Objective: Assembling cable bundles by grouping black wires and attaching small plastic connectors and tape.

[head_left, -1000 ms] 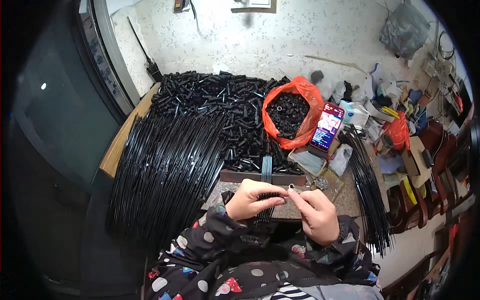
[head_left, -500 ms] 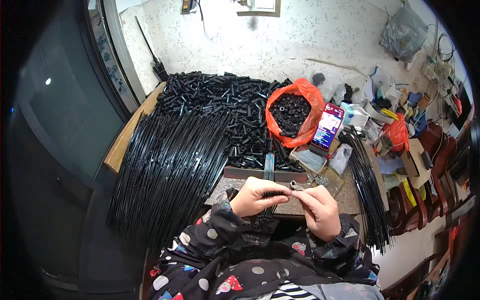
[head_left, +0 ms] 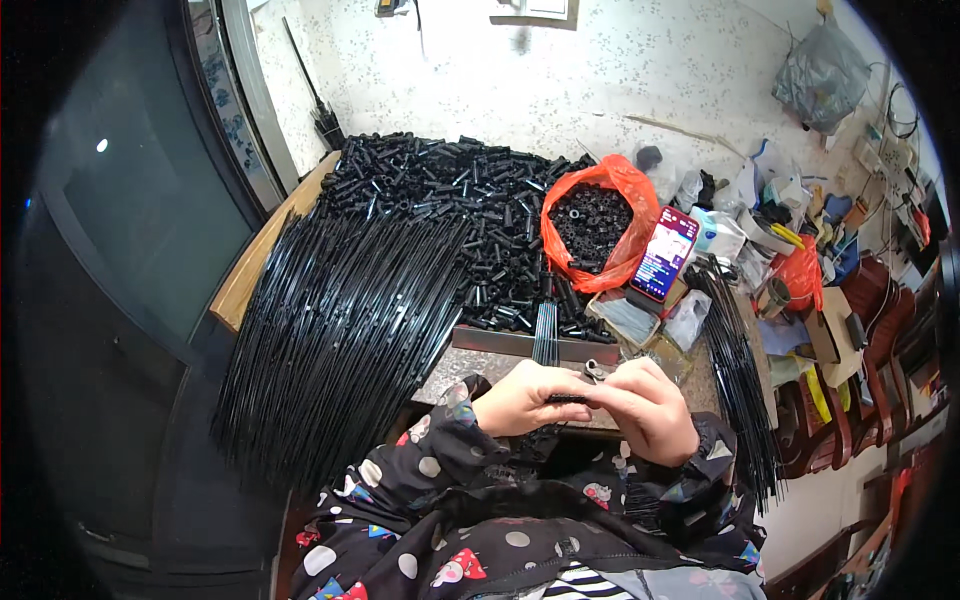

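Observation:
My left hand [head_left: 527, 398] is closed around a bunch of thin black rods [head_left: 546, 335], whose upper part lies over the metal strip at the table's front. Dark ends of the rods show between its thumb and fingers. My right hand [head_left: 655, 410] meets it from the right, fingers bent and pinched at the rod ends. What those fingertips hold is hidden. Just beyond the fingertips is a small metal piece [head_left: 593, 370] with a round end. Behind the hands lies a heap of short black tubes [head_left: 490, 240].
Long black rods [head_left: 340, 330] cover the table's left side, overhanging its front; another bundle [head_left: 735, 370] lies right. A red plastic bag [head_left: 640, 200] holds small black rings. Beside it a phone [head_left: 665, 258] leans upright near a shallow tray [head_left: 628, 318]. Clutter fills the far right.
My right hand has come closer against my left, its fingers now overlapping the rod ends. The whole view has shifted slightly.

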A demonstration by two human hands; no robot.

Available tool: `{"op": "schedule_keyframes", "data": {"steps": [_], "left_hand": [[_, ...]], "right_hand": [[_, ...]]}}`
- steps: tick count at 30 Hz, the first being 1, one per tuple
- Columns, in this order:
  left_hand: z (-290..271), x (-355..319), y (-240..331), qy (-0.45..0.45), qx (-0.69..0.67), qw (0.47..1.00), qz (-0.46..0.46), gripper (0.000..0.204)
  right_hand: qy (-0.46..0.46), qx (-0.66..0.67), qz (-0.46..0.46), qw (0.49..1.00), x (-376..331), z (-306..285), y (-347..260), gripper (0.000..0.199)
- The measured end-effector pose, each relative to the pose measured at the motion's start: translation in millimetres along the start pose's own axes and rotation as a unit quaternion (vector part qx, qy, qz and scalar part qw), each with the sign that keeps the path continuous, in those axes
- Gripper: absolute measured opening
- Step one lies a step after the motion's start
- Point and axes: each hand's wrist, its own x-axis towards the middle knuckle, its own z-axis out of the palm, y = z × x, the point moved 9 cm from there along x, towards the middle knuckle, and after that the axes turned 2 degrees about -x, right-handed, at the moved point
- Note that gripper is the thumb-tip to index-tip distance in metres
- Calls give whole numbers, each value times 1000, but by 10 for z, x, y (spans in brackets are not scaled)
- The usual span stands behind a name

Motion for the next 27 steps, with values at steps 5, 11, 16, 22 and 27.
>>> {"op": "schedule_keyframes", "data": {"steps": [5, 11, 16, 22, 27], "left_hand": [[90, -47, -201, 8, -64, 997, -50, 26], [377, -561, -1043, -50, 425, 885, -185, 71], [496, -491, -1080, -103, 453, 876, -129, 80], [499, -769, -1004, -111, 446, 884, -87, 77], [628, -876, -918, -159, 514, 842, -45, 71]], "right_hand": [[-38, 46, 40, 997, 81, 193, -27, 34], [-17, 47, 65, 997, 81, 136, -81, 32], [-216, 248, -31, 944, -133, 587, -588, 25], [-87, 180, 161, 966, 197, 705, 605, 14], [-6, -262, 377, 889, -493, 199, 1857, 12]]}}
